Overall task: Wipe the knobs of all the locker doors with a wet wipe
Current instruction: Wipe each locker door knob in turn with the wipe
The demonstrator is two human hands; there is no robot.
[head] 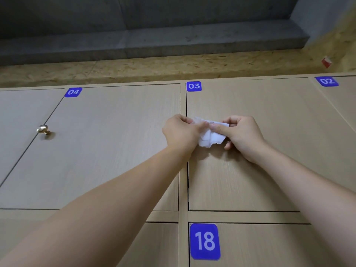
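Near the centre of the frame both hands held a crumpled white wet wipe [210, 134] in front of the left edge of locker door 03 [269, 151]. The left hand [181, 132] pinched its left side; the right hand [240, 133] gripped its right side, thumb laid across it. The wipe and hands hid any knob on that door. At mid left, a brass knob [42, 129] stood on door 04 [107, 147]. Label 18 [205, 241] sat lower centre, label 02 [327, 81] upper right.

Door 04 [107, 143] lies left of door 03 [269, 170], its knob [42, 129] at its left edge; door 18 [269, 245] sits below 03.
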